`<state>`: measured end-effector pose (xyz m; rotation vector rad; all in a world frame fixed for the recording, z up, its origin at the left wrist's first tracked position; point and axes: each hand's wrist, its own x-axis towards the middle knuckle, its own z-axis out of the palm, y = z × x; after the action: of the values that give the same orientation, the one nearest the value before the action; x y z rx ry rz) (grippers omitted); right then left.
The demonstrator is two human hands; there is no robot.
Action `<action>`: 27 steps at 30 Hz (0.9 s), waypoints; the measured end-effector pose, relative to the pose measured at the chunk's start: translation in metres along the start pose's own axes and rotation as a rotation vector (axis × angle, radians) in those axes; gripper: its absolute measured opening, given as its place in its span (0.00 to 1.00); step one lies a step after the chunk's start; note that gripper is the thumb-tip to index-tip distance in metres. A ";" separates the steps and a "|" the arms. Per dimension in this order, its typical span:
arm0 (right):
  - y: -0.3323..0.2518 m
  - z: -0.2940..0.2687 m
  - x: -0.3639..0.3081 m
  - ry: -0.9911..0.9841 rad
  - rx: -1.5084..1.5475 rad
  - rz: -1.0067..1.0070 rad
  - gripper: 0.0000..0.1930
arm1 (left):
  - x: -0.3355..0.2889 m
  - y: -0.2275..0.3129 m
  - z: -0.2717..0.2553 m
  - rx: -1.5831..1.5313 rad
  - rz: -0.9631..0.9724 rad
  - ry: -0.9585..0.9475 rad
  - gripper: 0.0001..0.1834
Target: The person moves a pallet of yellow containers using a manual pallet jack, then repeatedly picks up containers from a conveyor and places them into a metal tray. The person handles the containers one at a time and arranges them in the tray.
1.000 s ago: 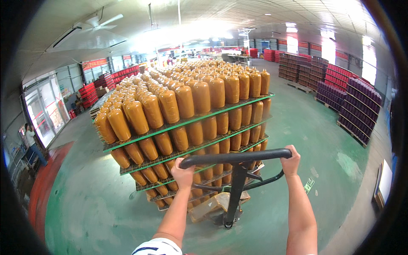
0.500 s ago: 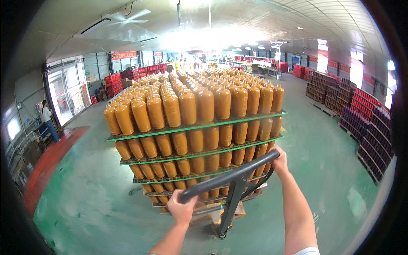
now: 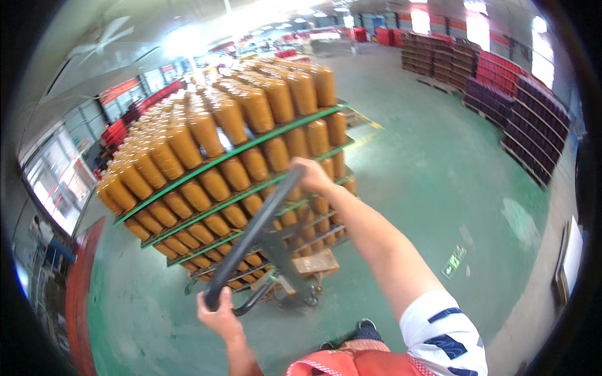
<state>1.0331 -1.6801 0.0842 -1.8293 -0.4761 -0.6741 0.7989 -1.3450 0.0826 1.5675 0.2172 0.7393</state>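
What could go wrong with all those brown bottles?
The top bottles stand right by the edge of their green-edged board, so a sharp turn might tip some off. The person's shoe is near the pallet truck, so toes could maybe get bumped.

Brightly lit, windows (image 3: 542, 56) blown out white, bottles (image 3: 254, 106) motion-smeared (glints on top), fisheye curving, blackened corners

Left hand (image 3: 221, 315) and right hand (image 3: 311, 175) gripping tilted black handle (image 3: 254, 229), stacked amber bottles (image 3: 213, 182) beyond, green floor (image 3: 414, 188)
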 end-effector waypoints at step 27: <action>0.007 0.002 0.008 -0.138 0.331 0.194 0.14 | -0.025 -0.010 0.029 0.223 0.193 0.398 0.07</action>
<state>1.0441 -1.6809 0.0840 -1.5873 -0.4631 -0.3166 0.7990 -1.3808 0.0666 1.6539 0.4574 1.2125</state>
